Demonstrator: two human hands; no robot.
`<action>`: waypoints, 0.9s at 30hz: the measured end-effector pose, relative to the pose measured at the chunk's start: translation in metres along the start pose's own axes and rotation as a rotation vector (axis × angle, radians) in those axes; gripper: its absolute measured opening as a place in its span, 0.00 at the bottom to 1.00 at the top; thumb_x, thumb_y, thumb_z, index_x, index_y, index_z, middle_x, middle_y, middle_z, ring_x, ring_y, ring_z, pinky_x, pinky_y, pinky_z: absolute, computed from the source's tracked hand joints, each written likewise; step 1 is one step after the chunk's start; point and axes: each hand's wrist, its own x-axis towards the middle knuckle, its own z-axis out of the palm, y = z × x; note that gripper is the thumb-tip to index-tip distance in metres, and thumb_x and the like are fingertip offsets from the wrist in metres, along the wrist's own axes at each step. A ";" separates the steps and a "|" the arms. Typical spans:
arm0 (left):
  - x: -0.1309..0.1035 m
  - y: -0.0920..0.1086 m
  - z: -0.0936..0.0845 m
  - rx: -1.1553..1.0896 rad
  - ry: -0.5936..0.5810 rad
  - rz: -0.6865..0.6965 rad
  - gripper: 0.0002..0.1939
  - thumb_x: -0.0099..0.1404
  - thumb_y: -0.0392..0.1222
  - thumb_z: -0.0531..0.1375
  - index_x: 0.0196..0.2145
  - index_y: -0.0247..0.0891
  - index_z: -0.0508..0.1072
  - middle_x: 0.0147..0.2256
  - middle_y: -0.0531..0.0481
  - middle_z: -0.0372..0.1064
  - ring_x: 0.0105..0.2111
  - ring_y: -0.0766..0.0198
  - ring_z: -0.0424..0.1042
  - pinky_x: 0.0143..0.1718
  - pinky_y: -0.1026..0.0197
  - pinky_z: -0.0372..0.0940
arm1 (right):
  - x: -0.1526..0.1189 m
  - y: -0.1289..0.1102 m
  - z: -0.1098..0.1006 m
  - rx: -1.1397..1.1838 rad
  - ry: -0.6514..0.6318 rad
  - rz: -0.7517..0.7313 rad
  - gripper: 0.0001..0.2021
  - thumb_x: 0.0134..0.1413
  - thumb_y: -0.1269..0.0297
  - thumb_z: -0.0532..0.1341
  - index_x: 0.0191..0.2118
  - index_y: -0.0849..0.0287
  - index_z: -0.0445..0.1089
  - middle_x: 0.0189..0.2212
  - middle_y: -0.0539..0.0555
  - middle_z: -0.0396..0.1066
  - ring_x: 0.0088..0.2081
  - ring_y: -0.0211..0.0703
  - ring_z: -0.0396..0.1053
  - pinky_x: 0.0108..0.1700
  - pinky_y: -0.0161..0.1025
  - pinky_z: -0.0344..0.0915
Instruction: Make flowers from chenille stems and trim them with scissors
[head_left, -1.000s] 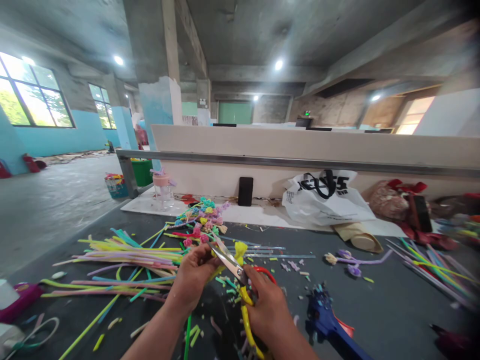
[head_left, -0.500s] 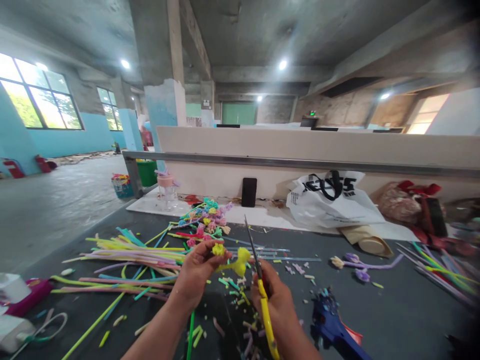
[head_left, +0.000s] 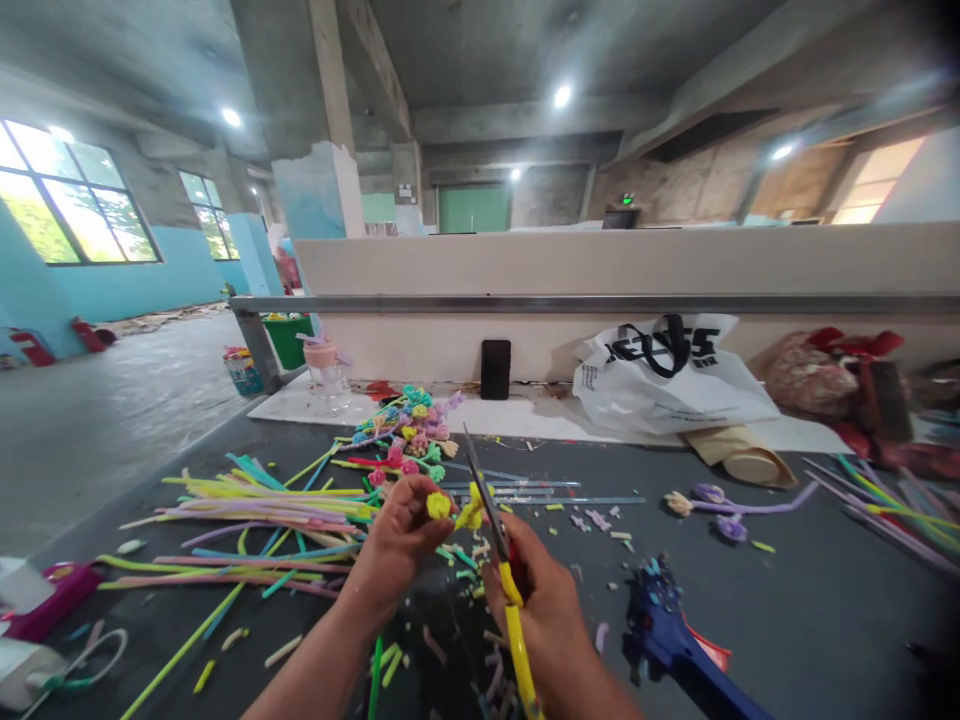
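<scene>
My left hand [head_left: 399,540] pinches a small yellow pipe-cleaner flower [head_left: 439,505] between thumb and fingers. A second yellow fuzzy bloom [head_left: 471,510] is just to its right, beside the scissor blades; the join between the two is hard to make out. In my right hand [head_left: 544,590] is a pair of scissors [head_left: 517,640] with yellow handles. Their dark blades point up and away, and appear nearly together. Short pipe-cleaner scraps [head_left: 457,560] lie under and between both hands. Beyond my left hand is a pile of finished colourful pipe-cleaner flowers [head_left: 416,430].
Long pipe cleaners [head_left: 262,510] spread across the left of the dark table. Clear glue sticks [head_left: 540,494] lie behind my hands. On the right are a blue glue gun [head_left: 675,640] and a purple flower stem [head_left: 772,508]. A black phone [head_left: 496,370] and a white bag [head_left: 667,380] stand at the back.
The scissors and my right hand have shifted slightly left toward my left hand. The right yellow bloom has turned and come nearer the left one. The camera view has tilted slightly.
</scene>
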 end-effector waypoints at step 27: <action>-0.013 -0.006 0.010 0.048 -0.183 -0.089 0.14 0.47 0.34 0.65 0.35 0.37 0.74 0.32 0.50 0.72 0.32 0.65 0.70 0.36 0.64 0.65 | 0.009 0.007 0.005 0.531 0.045 0.273 0.20 0.41 0.59 0.64 0.43 0.56 0.63 0.32 0.51 0.71 0.32 0.42 0.70 0.35 0.37 0.66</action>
